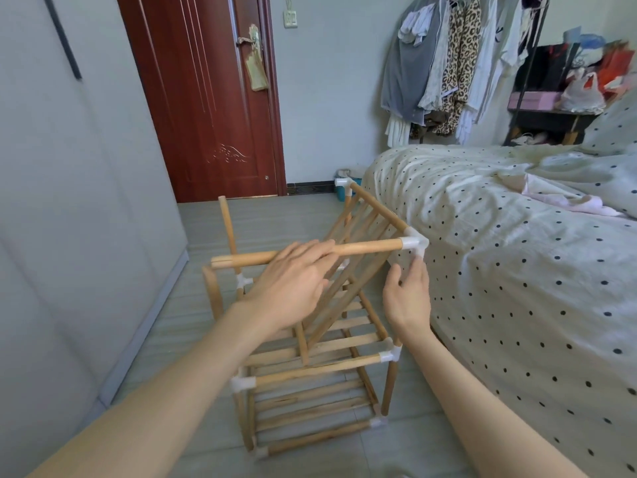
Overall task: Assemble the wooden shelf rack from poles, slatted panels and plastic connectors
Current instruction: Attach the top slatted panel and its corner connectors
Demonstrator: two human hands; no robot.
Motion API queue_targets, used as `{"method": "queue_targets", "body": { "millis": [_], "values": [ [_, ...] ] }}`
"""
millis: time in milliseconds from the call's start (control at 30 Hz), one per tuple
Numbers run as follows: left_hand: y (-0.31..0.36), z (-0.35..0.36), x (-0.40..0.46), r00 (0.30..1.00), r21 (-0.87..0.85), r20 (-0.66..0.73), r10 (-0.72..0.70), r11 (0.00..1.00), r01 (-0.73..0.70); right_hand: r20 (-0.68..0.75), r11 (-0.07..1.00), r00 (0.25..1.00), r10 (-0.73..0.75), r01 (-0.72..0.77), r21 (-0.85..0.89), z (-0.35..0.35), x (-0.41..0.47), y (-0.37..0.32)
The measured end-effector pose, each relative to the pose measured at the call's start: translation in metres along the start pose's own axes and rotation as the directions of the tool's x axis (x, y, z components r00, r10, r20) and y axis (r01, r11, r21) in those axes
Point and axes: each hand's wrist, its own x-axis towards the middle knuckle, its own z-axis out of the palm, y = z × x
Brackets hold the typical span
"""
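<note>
The partly built wooden rack stands on the floor with two slatted tiers joined by white plastic connectors. A third slatted panel leans tilted inside the top. A horizontal pole runs from a loose left end into a white corner connector. My left hand lies over this pole with fingers extended across it. My right hand sits just below the corner connector, its fingertips touching the connector's underside. Two bare upright poles rise at the rack's left side.
A bed with a polka-dot cover sits tight against the rack's right side. A grey wardrobe fills the left. A red door and a clothes rail stand at the back. Grey floor lies between rack and door.
</note>
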Motion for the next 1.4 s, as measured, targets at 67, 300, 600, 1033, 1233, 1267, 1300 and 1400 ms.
{"method": "queue_targets", "body": {
  "millis": [67, 300, 600, 1033, 1233, 1267, 1300, 1400],
  "values": [
    [-0.008, -0.009, -0.015, 0.998, -0.028, 0.058, -0.005, 1.0, 0.007, 0.157, 0.995, 0.987, 0.045, -0.03, -0.092, 0.002, -0.014, -0.001],
    [-0.039, -0.044, -0.103, 0.976, -0.161, 0.184, -0.118, 0.976, 0.148, 0.632, 0.95, 0.774, 0.038, 0.167, -0.262, 0.043, -0.084, -0.04],
    [-0.115, -0.014, -0.212, 0.887, -0.175, 0.256, -0.384, 0.884, 0.434, 0.875, 0.899, 0.484, 0.011, 0.379, -0.221, 0.131, -0.143, -0.074],
    [-0.206, 0.198, -0.361, 0.501, -0.211, 0.617, -0.607, 0.485, 0.849, 0.922, 0.741, 0.094, 0.376, 0.566, -0.361, 0.322, -0.217, 0.049],
    [-0.241, 0.278, -0.4, 0.307, -0.055, 0.663, -0.682, 0.364, 0.93, 0.908, 0.715, 0.027, 0.419, 0.607, -0.348, 0.402, -0.225, 0.093],
    [-0.248, 0.287, -0.402, 0.31, -0.041, 0.63, -0.712, 0.368, 0.929, 0.912, 0.712, 0.013, 0.411, 0.62, -0.33, 0.41, -0.226, 0.101],
    [-0.255, 0.295, -0.402, 0.316, -0.033, 0.59, -0.743, 0.369, 0.929, 0.915, 0.702, 0.004, 0.405, 0.64, -0.313, 0.416, -0.227, 0.111],
    [-0.274, 0.316, -0.402, 0.328, 0.003, 0.475, -0.817, 0.374, 0.927, 0.911, 0.612, 0.016, 0.412, 0.736, -0.289, 0.419, -0.227, 0.147]
  ]
}}
